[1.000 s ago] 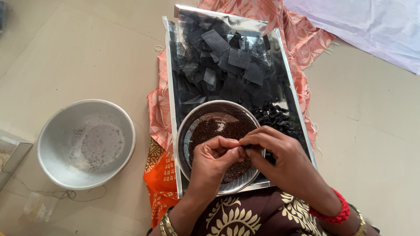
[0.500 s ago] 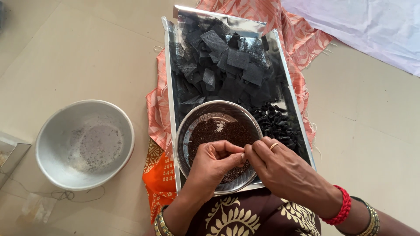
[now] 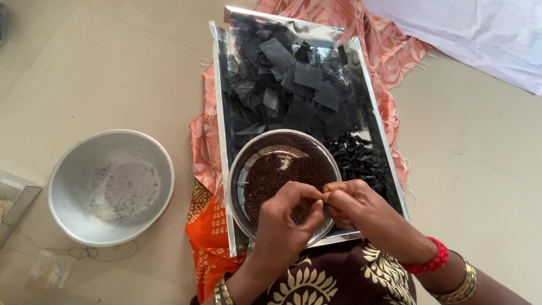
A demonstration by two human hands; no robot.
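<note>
Round steel bowl of grainy brown seeds, hands pinching above

Open floor lies left, right and beyond the steel tray, giving unobstructed passage on those sides. Within the tray, a heap of black cloth squares fills the far half; a pile of small dark rolled pieces occupies the right near corner. The bowl of brown granules blocks the near centre, with both hands meeting above its near rim. A wide grey basin stands well apart at left.
</note>
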